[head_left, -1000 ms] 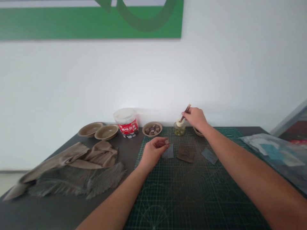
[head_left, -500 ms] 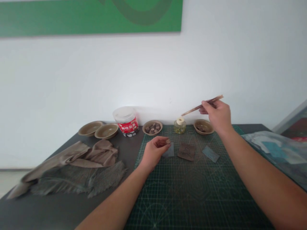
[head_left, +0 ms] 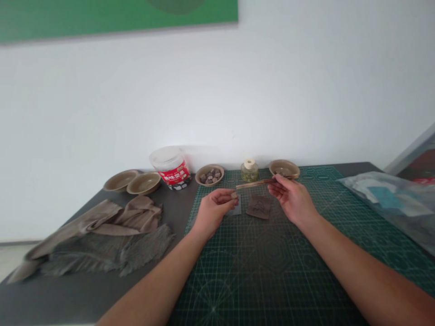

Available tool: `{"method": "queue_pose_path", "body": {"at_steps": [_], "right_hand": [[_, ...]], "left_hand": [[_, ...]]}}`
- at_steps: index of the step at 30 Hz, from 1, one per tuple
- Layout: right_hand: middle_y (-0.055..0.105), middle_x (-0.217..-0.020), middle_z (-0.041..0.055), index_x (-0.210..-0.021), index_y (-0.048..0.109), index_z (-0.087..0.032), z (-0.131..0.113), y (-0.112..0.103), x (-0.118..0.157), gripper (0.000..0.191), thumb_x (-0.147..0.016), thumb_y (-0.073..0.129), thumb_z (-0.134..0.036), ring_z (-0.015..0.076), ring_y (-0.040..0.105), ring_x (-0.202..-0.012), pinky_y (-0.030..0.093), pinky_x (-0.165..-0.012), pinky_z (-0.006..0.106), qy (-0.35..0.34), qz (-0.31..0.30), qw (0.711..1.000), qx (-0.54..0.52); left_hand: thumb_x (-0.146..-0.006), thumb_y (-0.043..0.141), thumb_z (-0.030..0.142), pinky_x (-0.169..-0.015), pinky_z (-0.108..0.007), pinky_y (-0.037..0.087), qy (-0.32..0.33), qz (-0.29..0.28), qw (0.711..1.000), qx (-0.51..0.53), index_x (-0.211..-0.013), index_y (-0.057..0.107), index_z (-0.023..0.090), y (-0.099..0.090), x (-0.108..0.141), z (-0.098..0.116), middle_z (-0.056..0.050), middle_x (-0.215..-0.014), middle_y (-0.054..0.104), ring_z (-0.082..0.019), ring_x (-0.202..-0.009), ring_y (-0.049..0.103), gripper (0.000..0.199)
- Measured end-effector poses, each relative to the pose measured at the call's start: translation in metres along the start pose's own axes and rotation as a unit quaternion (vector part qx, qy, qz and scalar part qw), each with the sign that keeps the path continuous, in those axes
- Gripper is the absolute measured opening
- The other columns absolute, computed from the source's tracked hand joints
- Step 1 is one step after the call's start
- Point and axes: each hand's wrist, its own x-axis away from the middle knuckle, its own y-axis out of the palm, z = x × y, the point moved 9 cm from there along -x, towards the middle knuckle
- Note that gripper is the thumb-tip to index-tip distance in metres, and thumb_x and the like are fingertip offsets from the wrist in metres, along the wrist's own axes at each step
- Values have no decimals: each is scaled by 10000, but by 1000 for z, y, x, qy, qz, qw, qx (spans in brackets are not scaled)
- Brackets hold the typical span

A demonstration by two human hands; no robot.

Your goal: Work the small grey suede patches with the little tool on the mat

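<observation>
so the right hand [head_left: 292,199] has come down from high above the mat to low over it, and the chopsticks [head_left: 254,183] now run almost level, their tips pointing left, just above the small cube [head_left: 234,195]. they look close to it but not touching. its fingers are curled narrow around the sticks, with the thumb on top. the left hand [head_left: 213,213] stays low, its thumb and fingers pinching that cube narrowly. under it lies a grey card [head_left: 237,209], partly covered, and just to its right a brown square [head_left: 258,207] sits flat on the green cutting mat [head_left: 272,271]. farther back stand a small jar [head_left: 249,172] with a cream top, a bowl of cubes [head_left: 200,180], and a second bowl [head_left: 284,167] behind the right hand. past these is a white tub [head_left: 169,165] with a red label [head_left: 173,174]; its writing is too blurred to read. two more bowls [head_left: 120,180] [head_left: 143,183] sit to the left, above a folded cloth [head_left: 102,226] and frayed grey fabric [head_left: 146,246] on the dark table [head_left: 50,299]. a plastic bag [head_left: 384,194] lies at right, and a green painting [head_left: 102,13] hangs on the wall.
</observation>
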Motion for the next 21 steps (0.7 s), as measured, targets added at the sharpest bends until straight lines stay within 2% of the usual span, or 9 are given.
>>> {"method": "queue_pose_path", "body": {"at_steps": [6,21], "right_hand": [[776,-756,59,-844,765,-147,10,-1,0,137,-767,833,-238,153,724,-644,619,-582,223,28,-4,1000,4],[773,-751,60,-839,757,-140,10,-2,2,153,-751,840,-235,149,718,-618,605,-558,214,27,-2,999,34]], "left_hand": [[-713,855,214,-722,-280,579,-4,-6,1000,15,-1015,722,140,5,4,1,-95,-937,791,-207,-861,750,338],[-717,868,206,-722,-252,573,2,-23,999,22,-1016,710,147,9,7,5,-61,-865,790,-145,-770,726,343]]}}
